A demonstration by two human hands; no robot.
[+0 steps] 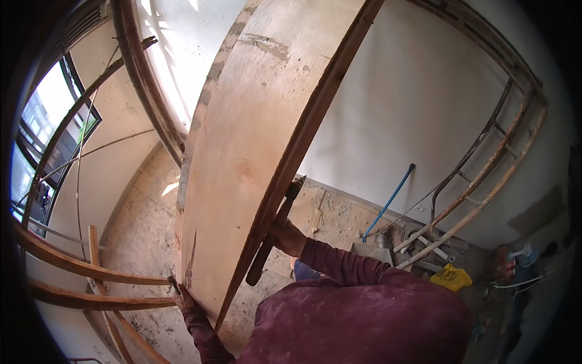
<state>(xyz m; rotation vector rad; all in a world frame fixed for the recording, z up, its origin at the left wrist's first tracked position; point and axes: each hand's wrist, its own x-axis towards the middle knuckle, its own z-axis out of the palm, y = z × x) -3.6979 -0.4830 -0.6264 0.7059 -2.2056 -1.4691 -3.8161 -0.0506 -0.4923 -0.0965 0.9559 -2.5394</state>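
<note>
The right hand (290,238) is wrapped around a tool (261,264) at the panel's (242,139) right edge; the left hand (184,298), grip indeterminable, is at its near left edge.

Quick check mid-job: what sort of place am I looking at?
Probably a room under construction or renovation, judging by the big wooden panel, the debris-strewn floor and the rusty metal frame.

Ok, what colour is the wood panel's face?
Wood panel: pale tan, with greyish patches; head view.
</note>
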